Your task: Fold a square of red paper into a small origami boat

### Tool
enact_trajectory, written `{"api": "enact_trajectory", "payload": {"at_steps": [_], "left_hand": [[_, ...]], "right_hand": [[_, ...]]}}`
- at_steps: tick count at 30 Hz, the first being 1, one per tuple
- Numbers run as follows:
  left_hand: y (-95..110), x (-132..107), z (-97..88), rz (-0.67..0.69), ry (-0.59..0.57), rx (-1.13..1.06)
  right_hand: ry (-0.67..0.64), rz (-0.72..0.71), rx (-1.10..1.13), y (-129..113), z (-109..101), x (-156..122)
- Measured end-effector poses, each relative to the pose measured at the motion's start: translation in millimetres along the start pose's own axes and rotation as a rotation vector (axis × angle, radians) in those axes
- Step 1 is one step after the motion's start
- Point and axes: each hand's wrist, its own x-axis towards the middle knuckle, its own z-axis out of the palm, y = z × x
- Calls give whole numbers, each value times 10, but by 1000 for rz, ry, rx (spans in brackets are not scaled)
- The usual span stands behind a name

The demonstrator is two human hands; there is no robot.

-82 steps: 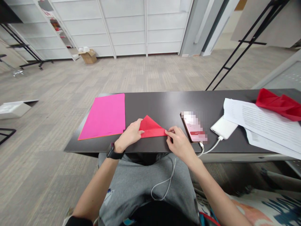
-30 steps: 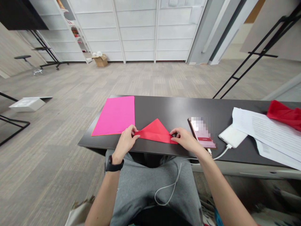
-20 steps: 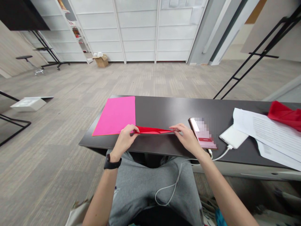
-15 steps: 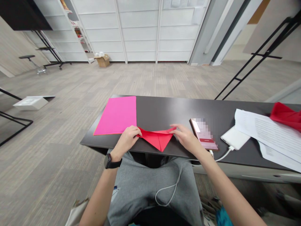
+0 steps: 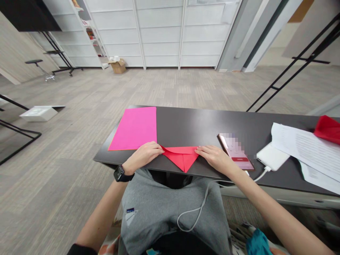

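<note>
A red paper folded into a triangle (image 5: 181, 157) lies on the dark table (image 5: 191, 124) at its near edge, its tip pointing toward me. My left hand (image 5: 145, 155) rests flat on the triangle's left corner, fingers stretched out. On the right corner lies my right hand (image 5: 215, 158), fingers also stretched flat. Both hands press the paper down. A black watch sits on my left wrist.
A pink sheet (image 5: 135, 128) lies left of the red triangle. Right of my right hand are a phone (image 5: 236, 151), a white power bank (image 5: 272, 157) with cable, printed white papers (image 5: 305, 148) and crumpled red paper (image 5: 328, 128). A cardboard box (image 5: 118, 65) stands on the floor far off.
Both hands lifted the red triangle, flipped it over toward me and laid it down; its tip pointed away a second ago and now points at me. My fingers have flattened onto its corners.
</note>
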Motion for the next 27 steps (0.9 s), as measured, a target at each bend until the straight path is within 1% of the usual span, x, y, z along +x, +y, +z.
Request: {"api": "enact_trajectory", "payload": {"at_steps": [2, 5, 8, 10, 13, 16, 18, 21, 24, 27], "left_hand": [[2, 34, 8, -35, 16, -46], [16, 88, -12, -137, 53, -180], [39, 135, -41, -231, 85, -327], [49, 158, -43, -279, 103, -388], [39, 185, -14, -334, 138, -454], [5, 208, 25, -355, 181, -506], [-14, 222, 38, -360, 206, -496], [-16, 230, 35, -332, 222, -399], [4, 214, 31, -250, 207, -269], [19, 174, 46, -156, 169, -118]], "right_hand": [[-16, 9, -4, 3, -4, -24], [-41, 20, -16, 8, -3, -40], [-38, 24, -5, 22, 5, -40], [-31, 19, 12, 35, 11, -42], [-33, 2, 15, 45, 12, -50], [-40, 5, 5, 40, 4, -58], [-39, 5, -6, 38, 4, -62], [-14, 0, -27, 46, 17, -69], [28, -34, -78, 50, 25, -71], [43, -64, -124, 37, 16, -65]]}}
